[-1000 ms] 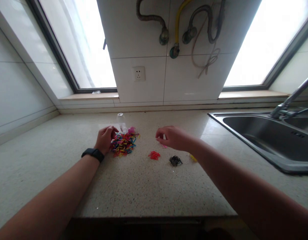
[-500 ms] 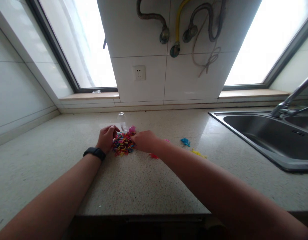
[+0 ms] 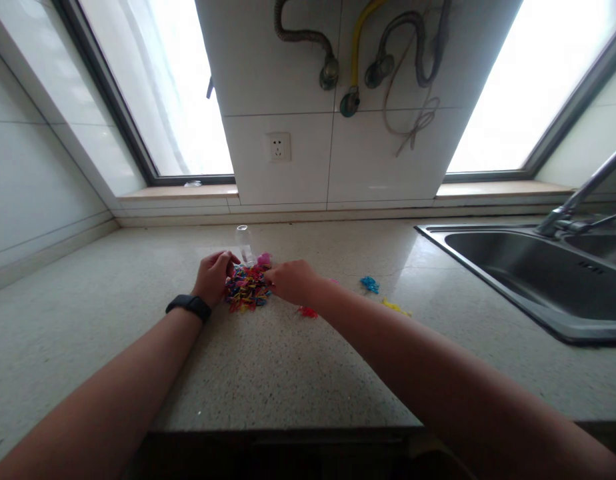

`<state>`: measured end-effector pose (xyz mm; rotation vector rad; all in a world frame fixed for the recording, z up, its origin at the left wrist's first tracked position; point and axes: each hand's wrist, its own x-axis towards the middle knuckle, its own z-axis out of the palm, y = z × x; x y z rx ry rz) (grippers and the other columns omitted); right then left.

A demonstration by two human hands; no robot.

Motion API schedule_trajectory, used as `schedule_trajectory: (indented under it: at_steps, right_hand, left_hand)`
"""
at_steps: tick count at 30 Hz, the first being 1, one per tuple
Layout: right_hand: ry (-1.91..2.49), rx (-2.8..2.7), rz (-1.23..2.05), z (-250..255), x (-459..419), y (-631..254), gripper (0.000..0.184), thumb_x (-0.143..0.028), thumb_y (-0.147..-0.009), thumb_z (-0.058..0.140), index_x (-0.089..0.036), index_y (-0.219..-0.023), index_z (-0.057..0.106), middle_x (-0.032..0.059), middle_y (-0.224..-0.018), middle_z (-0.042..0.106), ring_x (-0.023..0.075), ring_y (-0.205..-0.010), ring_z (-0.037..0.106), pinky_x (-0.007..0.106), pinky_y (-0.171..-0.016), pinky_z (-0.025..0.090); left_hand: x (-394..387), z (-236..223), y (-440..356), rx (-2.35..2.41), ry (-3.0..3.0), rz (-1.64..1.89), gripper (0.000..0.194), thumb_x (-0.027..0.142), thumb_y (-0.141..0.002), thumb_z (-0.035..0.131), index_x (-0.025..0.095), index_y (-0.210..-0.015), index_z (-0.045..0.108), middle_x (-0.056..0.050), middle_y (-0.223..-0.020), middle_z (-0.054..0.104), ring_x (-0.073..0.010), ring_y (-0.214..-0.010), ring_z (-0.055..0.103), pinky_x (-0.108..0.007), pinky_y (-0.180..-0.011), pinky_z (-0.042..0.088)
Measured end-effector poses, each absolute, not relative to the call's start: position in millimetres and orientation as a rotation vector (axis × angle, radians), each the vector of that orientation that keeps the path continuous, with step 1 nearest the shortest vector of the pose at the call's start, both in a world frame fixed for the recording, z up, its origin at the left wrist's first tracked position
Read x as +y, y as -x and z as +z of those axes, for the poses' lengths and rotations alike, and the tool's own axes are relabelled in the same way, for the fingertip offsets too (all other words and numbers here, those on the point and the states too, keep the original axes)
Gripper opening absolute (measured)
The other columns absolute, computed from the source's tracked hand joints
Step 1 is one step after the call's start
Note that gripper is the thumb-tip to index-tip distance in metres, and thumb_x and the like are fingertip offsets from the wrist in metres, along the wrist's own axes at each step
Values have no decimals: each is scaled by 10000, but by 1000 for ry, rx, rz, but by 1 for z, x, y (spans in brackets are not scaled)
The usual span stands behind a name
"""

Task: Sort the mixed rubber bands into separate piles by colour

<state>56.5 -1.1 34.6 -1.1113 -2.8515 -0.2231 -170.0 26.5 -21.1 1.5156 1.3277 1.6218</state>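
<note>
A mixed heap of small coloured rubber bands (image 3: 247, 288) lies on the counter between my hands. At its left edge rests my left hand (image 3: 215, 273), its fingers curled in against the heap; what they hold, if anything, is hidden. My right hand (image 3: 291, 281) reaches across to the heap's right edge, thumb and fingers pinched on the bands there. Behind the heap is a clear plastic bottle-like container (image 3: 245, 245), with a pink item (image 3: 265, 259) beside it. Small sorted piles lie to the right: red bands (image 3: 308, 312), blue bands (image 3: 369, 285) and yellow bands (image 3: 395, 307).
A speckled stone counter (image 3: 268, 373) spans the view, its front edge below my arms. On the right sits a steel sink (image 3: 508, 267) with a tap (image 3: 578, 193). The tiled wall behind carries a socket (image 3: 279, 147) and several hoses. A black band (image 3: 189, 307) circles my left wrist.
My right hand has gone left from above the small piles to the heap's right edge and stayed there. That uncovered the blue pile; the forearm now covers the black one. My left hand barely moved.
</note>
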Motion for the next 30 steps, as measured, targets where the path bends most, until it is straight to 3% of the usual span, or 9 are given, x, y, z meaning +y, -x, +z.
schedule_trajectory:
  at_steps: [8, 13, 21, 26, 30]
  right_hand:
    - [1153, -2693, -55, 51, 3, -87, 250, -361, -941, 510, -233, -1048, 695, 68, -1019, 736, 208, -916, 662, 270, -725, 431]
    - [1143, -2382, 182, 63, 12, -149, 183, -327, -891, 588, -207, -932, 719, 23, -855, 724, 133, -717, 602, 255, -663, 387]
    - [1197, -1825, 637, 31, 19, -239, 312, -458, -834, 623, -165, -913, 693, 25, -698, 650, 106, -556, 495, 239, -524, 394]
    - [1171, -1924, 614, 19, 20, -259, 286, -427, -832, 635, -157, -900, 702, 23, -684, 643, 117, -600, 534, 242, -561, 403]
    - [1190, -1997, 411, 19, 19, -269, 265, -413, -847, 626, -169, -894, 720, 14, -677, 639, 114, -577, 509, 248, -549, 370]
  left_hand:
    - [25, -20, 169, 1365, -1519, 1626, 268, 338, -811, 504, 179, -641, 637, 17, -481, 459, -127, -450, 419, -253, -450, 314]
    - [25, -20, 168, 1351, -1515, 1633, 248, 328, -808, 517, 179, -651, 637, 22, -471, 451, -124, -448, 409, -248, -450, 301]
    - [25, -19, 169, 1377, -1508, 1623, 250, 336, -803, 538, 175, -641, 639, 17, -475, 460, -124, -451, 416, -243, -443, 308]
    - [23, -19, 169, 1414, -1509, 1600, 256, 343, -814, 542, 171, -655, 644, 14, -493, 472, -121, -474, 422, -238, -447, 319]
    - [23, -20, 169, 1428, -1487, 1586, 263, 357, -830, 543, 168, -675, 640, 27, -501, 469, -116, -490, 419, -232, -460, 319]
